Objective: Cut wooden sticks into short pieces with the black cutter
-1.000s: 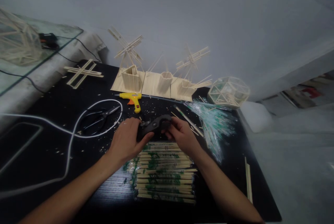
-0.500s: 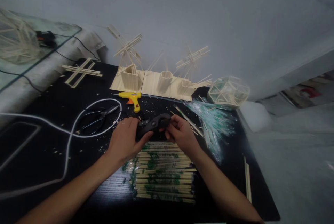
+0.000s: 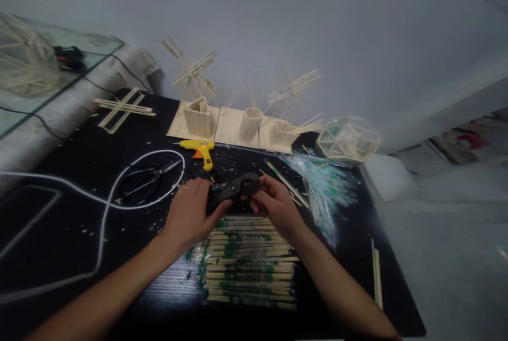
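My left hand (image 3: 189, 208) is wrapped round the left part of a black hand tool (image 3: 230, 190). The tool has round rivets and a bulky dark right end; its exact kind is unclear. At that end, my right hand (image 3: 278, 206) has its fingers bent close together, and whatever they pinch is too small to make out. Just below both hands lies a row of wooden chopsticks (image 3: 250, 267) in clear wrappers with green print. Beyond my left hand rests a yellow glue gun (image 3: 202, 151), its switch glowing red.
Stick models (image 3: 238, 126) on wooden bases line the table's back. Scissors (image 3: 153, 176) lie inside a white cable loop (image 3: 105, 240) on the left. Crumpled wrappers (image 3: 325, 187) and a stick polyhedron (image 3: 349, 140) are on the right. A stick cross (image 3: 125, 110) lies back left.
The fingers of my right hand have shifted very slightly at the tool's right end. Everything else looks the same.
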Action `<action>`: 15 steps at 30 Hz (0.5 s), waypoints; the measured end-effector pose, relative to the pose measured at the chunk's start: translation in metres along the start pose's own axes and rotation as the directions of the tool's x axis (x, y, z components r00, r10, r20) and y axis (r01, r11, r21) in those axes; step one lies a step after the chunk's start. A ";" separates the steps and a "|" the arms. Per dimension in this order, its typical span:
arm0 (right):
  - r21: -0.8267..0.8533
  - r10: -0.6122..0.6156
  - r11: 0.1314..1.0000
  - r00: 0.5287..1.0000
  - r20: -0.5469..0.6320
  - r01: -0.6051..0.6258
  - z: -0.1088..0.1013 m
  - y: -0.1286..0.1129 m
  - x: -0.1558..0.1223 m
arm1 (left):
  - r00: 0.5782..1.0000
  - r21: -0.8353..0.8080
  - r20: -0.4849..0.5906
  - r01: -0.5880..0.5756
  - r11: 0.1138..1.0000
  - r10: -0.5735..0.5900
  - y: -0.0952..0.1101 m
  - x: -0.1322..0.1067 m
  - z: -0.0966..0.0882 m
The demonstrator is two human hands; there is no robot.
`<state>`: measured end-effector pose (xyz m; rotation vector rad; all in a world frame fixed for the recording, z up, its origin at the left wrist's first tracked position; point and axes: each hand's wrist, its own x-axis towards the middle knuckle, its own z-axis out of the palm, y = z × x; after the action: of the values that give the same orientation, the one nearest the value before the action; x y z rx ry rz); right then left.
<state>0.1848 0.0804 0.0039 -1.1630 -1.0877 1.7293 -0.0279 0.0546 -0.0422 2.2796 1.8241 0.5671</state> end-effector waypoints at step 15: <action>0.039 0.014 0.999 1.000 0.006 -0.014 -0.001 0.000 0.003 | 0.997 0.014 0.079 0.025 1.000 -0.026 0.001 0.000 -0.003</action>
<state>0.1852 0.0836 0.0023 -1.1452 -1.0473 1.7576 -0.0277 0.0544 -0.0393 2.2500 1.8224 0.4554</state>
